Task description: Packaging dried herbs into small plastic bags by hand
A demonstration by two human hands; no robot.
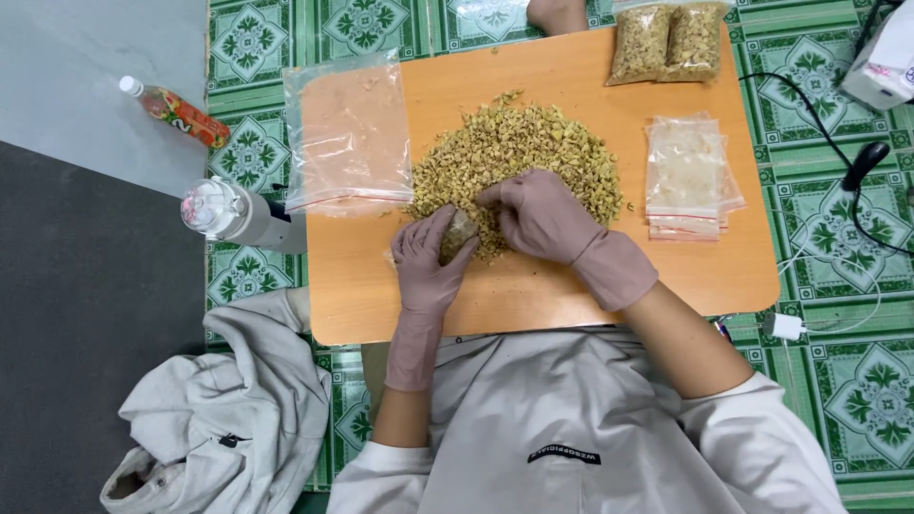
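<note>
A heap of small dried yellowish pieces (519, 152) lies in the middle of a low orange wooden table (571, 281). Both my hands wear pinkish gloves. My left hand (428, 257) grips a small clear bag (459, 233) partly filled with the pieces, at the near edge of the heap. My right hand (543, 214) rests on the heap's near side, its fingers curled at the bag's mouth; whether it pinches any pieces is hidden.
A large clear zip bag (347, 133) lies at the table's left. A stack of small empty zip bags (687, 179) is at the right, two filled bags (666, 43) at the far right. A bottle (176, 109), a clear-topped container (233, 214), a grey garment (228, 419) and cables (838, 143) surround the table.
</note>
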